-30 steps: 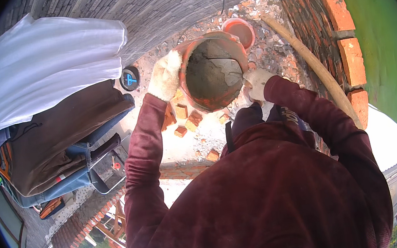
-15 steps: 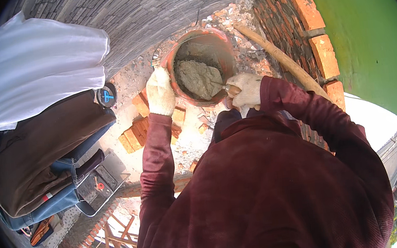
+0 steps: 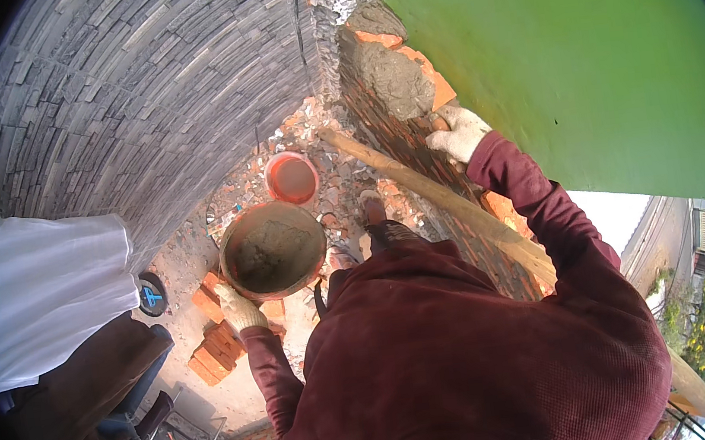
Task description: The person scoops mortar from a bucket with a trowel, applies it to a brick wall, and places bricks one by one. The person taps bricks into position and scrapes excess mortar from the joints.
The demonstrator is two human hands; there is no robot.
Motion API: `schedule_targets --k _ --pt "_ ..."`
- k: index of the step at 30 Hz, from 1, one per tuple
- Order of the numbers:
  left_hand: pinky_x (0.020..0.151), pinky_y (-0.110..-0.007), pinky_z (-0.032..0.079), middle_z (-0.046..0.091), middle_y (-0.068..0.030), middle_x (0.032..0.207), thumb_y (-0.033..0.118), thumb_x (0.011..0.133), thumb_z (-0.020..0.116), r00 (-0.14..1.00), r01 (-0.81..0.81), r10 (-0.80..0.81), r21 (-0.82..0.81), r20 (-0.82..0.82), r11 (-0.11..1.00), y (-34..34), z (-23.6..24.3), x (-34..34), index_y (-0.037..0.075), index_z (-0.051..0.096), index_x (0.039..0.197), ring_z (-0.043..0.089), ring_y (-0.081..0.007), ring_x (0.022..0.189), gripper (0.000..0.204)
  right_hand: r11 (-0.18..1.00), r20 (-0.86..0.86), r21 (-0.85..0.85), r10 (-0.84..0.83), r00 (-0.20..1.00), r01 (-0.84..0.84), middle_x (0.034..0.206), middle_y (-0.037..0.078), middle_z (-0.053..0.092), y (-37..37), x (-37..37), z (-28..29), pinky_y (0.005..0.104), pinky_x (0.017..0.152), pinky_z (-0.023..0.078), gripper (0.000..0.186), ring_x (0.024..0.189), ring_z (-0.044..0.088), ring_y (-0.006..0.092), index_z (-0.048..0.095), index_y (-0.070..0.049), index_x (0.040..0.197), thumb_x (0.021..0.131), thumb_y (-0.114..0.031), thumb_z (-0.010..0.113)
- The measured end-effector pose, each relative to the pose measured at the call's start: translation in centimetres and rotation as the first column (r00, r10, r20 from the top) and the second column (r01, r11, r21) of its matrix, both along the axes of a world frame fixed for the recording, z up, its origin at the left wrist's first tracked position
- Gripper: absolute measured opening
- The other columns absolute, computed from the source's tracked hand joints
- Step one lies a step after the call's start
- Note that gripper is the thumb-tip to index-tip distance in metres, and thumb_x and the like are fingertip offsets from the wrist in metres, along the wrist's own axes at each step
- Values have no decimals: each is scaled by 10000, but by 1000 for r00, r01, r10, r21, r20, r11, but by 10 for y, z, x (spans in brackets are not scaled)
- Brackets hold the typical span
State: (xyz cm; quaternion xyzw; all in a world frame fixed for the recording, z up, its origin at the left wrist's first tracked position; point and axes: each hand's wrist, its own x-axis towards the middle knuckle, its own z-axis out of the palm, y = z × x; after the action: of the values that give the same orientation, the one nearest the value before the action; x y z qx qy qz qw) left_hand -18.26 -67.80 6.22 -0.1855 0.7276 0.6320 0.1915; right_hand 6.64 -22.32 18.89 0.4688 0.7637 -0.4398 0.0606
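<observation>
My gloved left hand [image 3: 241, 307] grips the lower-left rim of an orange bucket [image 3: 273, 251] with grey mortar inside. My gloved right hand [image 3: 464, 133] is closed on the wooden handle of a trowel [image 3: 440, 124] at the top of a brick wall, to the upper right. Its blade is hard to make out among the grey mortar [image 3: 398, 84] that lies on the orange bricks [image 3: 440, 87] there.
Beyond the bucket stands a red pail [image 3: 291, 177]; loose bricks [image 3: 215, 353] lie near my left arm. A wooden pole [image 3: 419, 191] leans along the brick wall beside a green wall [image 3: 578, 64]. Clothes [image 3: 47, 289] hang at left before grey stone cladding [image 3: 137, 88].
My right hand has left the bucket for the wall top, up and right, where mortar now shows. My left hand stays at the bucket. The view has swung toward the brick wall.
</observation>
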Motion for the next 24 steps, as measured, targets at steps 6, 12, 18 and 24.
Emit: schedule_targets --k 6,12,18,24 --pt "821 -413 599 591 -171 1334 633 1004 452 965 -257 260 -111 20 960 -58 -28 6 -29 537 1366 655 -324 1088 760 793 233 601 -58 971 -97 1143 291 648 104 -13 -111 479 890 545 484 1024 667 444 505 22 1248 805 -131 625" --pt "802 -457 596 569 -165 1348 637 975 458 913 -404 407 -185 -18 896 -130 -39 6 90 522 1398 631 -348 1103 694 763 54 642 -140 989 73 1118 275 630 97 -19 -101 520 839 545 374 963 664 465 505 -44 1243 899 -163 593" --pt "539 -305 501 638 -58 998 567 934 538 862 -507 491 -195 -128 839 -87 -17 12 194 606 1116 627 -193 745 420 831 190 555 -170 967 37 1085 312 660 132 -15 -155 525 872 539 392 990 666 466 526 3 1207 949 -288 581" --pt "877 -467 588 506 -167 1455 682 958 487 914 -403 405 -129 -16 906 -192 -45 -7 117 471 1463 597 -343 1227 758 829 115 553 -173 978 82 1062 301 689 109 -46 -134 490 889 547 396 1022 678 433 566 31 1175 918 -268 610"
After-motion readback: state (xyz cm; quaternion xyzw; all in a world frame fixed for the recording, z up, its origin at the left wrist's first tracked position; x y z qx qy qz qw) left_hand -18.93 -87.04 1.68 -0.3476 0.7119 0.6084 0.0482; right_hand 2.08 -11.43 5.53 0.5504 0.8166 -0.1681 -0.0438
